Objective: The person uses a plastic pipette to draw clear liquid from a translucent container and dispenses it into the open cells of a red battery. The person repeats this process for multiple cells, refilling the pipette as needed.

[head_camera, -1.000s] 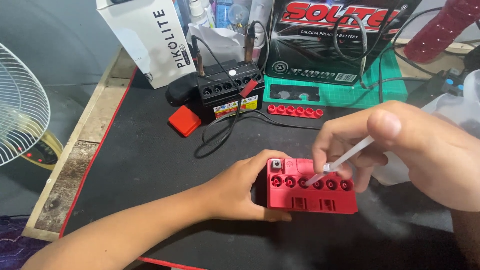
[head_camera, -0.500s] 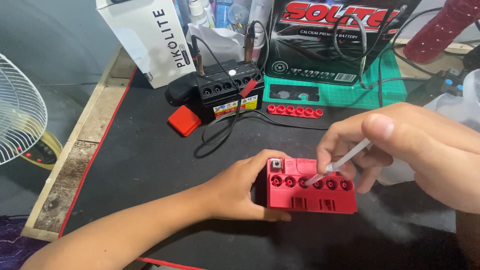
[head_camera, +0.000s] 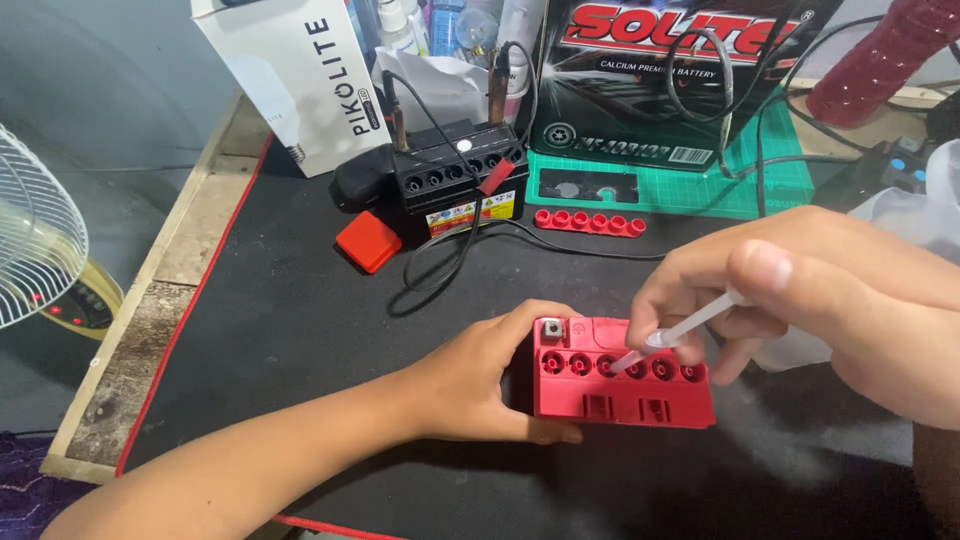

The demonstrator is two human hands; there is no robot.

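A small red battery [head_camera: 620, 395] with a row of open filler holes lies on the black mat [head_camera: 300, 330] near the front. My left hand [head_camera: 490, 375] grips its left end and steadies it. My right hand [head_camera: 800, 290] pinches a thin clear dropper [head_camera: 680, 332], whose tip points down into one of the middle holes. A metal terminal shows at the battery's top left corner.
Behind stand a small black battery [head_camera: 455, 185] with wires clipped on, a red cap [head_camera: 368, 241], a red plug strip [head_camera: 588, 221], a green cutting mat [head_camera: 690, 185], a large black box [head_camera: 660, 75] and a white box [head_camera: 300, 70]. A fan [head_camera: 35, 245] sits left of the table edge.
My right hand has shifted slightly and the dropper tip has stayed over the middle filler holes. My left hand has kept its hold on the red battery.
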